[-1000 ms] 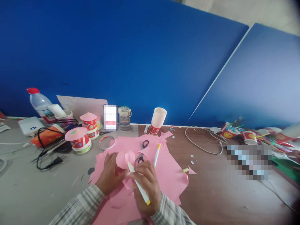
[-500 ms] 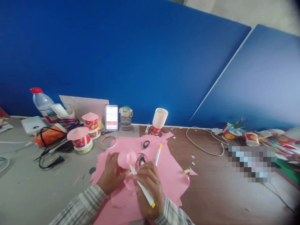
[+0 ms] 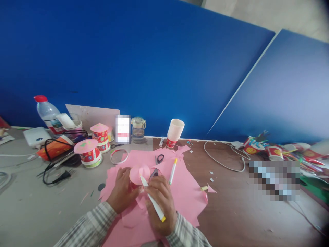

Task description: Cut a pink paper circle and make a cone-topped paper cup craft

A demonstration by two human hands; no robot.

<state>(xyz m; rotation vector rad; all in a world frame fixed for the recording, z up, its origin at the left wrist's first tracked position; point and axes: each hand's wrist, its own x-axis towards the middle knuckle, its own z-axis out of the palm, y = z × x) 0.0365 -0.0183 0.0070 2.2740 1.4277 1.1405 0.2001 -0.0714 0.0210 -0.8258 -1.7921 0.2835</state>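
Observation:
My left hand point(image 3: 122, 192) grips a rounded pink paper piece point(image 3: 135, 175) by its lower left edge. My right hand point(image 3: 164, 207) is closed round a white marker with a yellow end point(image 3: 155, 206), and the marker's tip meets the paper piece. Under both hands lie overlapping pink paper sheets point(image 3: 186, 195). A pair of scissors point(image 3: 160, 158) rests on the sheets beyond my right hand, with another dark handle point(image 3: 154, 173) partly covered by my fingers. A second yellow-tipped marker point(image 3: 173, 171) lies just to the right.
Paper-cup models with pink tops point(image 3: 88, 154) stand at the left, near a black plug point(image 3: 63, 176). A roll of tape point(image 3: 119, 156), a glass jar point(image 3: 138, 130) and stacked paper cups point(image 3: 176, 129) line the back. A white cable point(image 3: 223, 164) loops at the right.
My right hand has shifted slightly up and left, carrying the marker's tip a little further onto the pink piece. The left hand stays almost where it was.

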